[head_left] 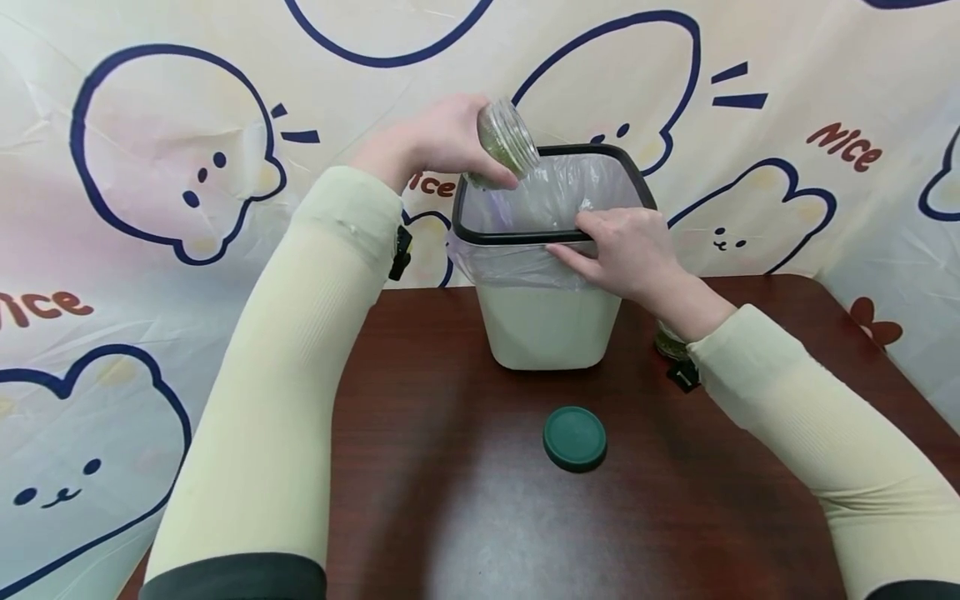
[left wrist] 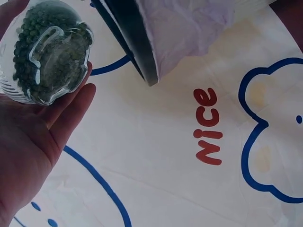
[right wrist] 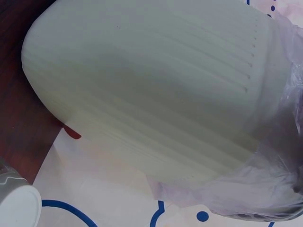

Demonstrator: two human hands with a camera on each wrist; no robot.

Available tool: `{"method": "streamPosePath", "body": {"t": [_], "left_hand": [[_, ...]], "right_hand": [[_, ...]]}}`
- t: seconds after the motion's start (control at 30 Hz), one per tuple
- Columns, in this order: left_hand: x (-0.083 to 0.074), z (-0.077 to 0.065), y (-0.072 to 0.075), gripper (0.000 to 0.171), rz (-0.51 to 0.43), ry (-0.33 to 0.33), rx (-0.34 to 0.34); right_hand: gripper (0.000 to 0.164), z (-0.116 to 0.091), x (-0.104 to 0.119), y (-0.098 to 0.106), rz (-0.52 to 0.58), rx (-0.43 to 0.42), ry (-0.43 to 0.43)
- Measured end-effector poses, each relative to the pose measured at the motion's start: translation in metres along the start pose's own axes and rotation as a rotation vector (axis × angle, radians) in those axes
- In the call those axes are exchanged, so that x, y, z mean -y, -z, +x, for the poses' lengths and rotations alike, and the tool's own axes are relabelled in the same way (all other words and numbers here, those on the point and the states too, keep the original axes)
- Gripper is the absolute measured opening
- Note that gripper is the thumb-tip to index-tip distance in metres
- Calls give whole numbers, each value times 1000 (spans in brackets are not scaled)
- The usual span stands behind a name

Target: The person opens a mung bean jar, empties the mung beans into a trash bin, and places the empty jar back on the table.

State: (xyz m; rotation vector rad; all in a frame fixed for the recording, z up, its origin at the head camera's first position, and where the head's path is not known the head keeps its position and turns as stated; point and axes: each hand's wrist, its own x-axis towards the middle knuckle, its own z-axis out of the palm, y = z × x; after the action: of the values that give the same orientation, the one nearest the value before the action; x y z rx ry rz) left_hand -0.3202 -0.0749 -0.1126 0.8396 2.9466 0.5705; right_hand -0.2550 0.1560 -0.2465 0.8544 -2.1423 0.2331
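Note:
My left hand [head_left: 450,137] grips a clear glass jar [head_left: 506,137] tilted with its mouth toward the open bin. Small green bean-like grains [left wrist: 42,28] are inside the jar, seen through its base in the left wrist view. The pale bin [head_left: 551,329] has a black rim [head_left: 525,238] and a translucent liner bag [head_left: 540,200] folded over its edge. At the rim's near right side, my right hand [head_left: 630,250] pinches the rim and liner, thumb inside and fingers outside. The right wrist view shows the bin's side, not the hand.
A green round lid [head_left: 574,437] lies on the dark brown table [head_left: 450,492] in front of the bin. Partly hidden behind my right wrist is another jar [head_left: 670,342] with green contents. A white round-topped item [right wrist: 19,208] shows in the right wrist view. A cartoon-printed cloth [head_left: 360,92] hangs behind.

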Motion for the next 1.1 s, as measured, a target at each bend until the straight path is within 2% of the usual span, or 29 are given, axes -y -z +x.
{"method": "streamPosePath", "body": {"t": [0.27, 0.47, 0.67, 0.93, 1.1], "left_hand": [[-6, -2, 9, 86, 37, 9, -52], [-9, -1, 9, 83, 113, -25, -16], [-7, -1, 8, 86, 114, -17, -6], [-6, -1, 14, 85, 105, -29, -101], [-9, 1, 17, 85, 155, -33, -70]], "right_hand": [[41, 0, -2, -1, -6, -5, 5], [40, 1, -2, 0, -4, 7, -5], [41, 1, -2, 0, -5, 7, -6], [42, 0, 0, -1, -6, -14, 3], [42, 0, 0, -1, -3, -14, 0]]}}
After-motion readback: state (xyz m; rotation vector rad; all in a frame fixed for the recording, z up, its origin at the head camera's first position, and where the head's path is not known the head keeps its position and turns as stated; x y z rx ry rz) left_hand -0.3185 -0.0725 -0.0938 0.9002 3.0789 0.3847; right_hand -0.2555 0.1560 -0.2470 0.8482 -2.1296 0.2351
